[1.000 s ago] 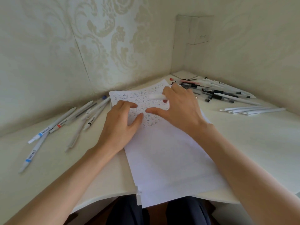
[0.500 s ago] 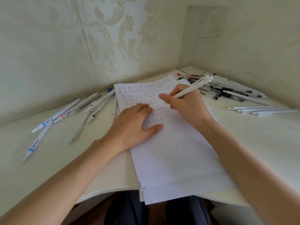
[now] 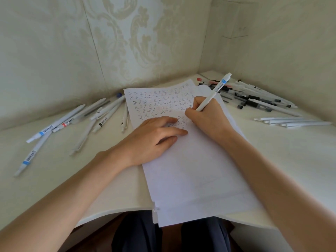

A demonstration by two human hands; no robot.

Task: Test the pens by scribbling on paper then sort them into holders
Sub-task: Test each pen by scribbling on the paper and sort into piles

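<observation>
A white sheet of paper (image 3: 196,171) lies in the middle of the desk, its upper half filled with rows of small written marks. My right hand (image 3: 209,119) grips a white pen with a blue label (image 3: 212,93) in a writing hold, its tip down on the paper near the lowest row of marks. My left hand (image 3: 154,137) lies flat on the sheet just left of the pen tip, fingers stretched out, pressing the paper down. No holders are in view.
Several white pens (image 3: 72,120) lie scattered on the desk to the left of the paper. A pile of black and white pens (image 3: 254,99) fills the back right corner. A few white pens (image 3: 292,121) lie side by side at the right. Walls close in behind.
My right hand took the white pen into a writing grip and brought its tip down onto the paper. My left hand flattened on the sheet and slid closer to the marks.
</observation>
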